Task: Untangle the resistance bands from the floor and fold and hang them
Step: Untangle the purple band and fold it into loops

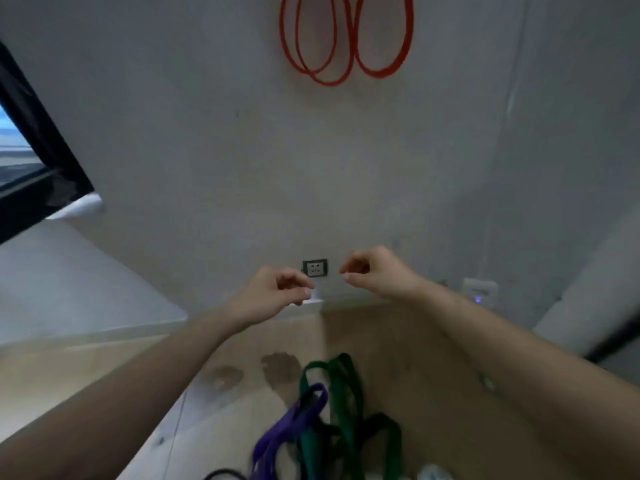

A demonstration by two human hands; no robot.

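A red resistance band (346,46) hangs in folded loops high on the grey wall. On the floor below lies a tangle of bands: a green band (343,403), a purple band (294,427) and a thin black band (225,474) at the bottom edge. My left hand (273,292) and my right hand (374,271) are both raised in front of the wall, well above the pile and far below the red loops. Their fingers are loosely curled and nothing is in them.
A wall socket (315,268) sits between my hands, and a white box with a blue light (479,291) is at the right. A dark window frame (38,157) is at the left. The wooden floor (450,393) has dark smudges (280,372).
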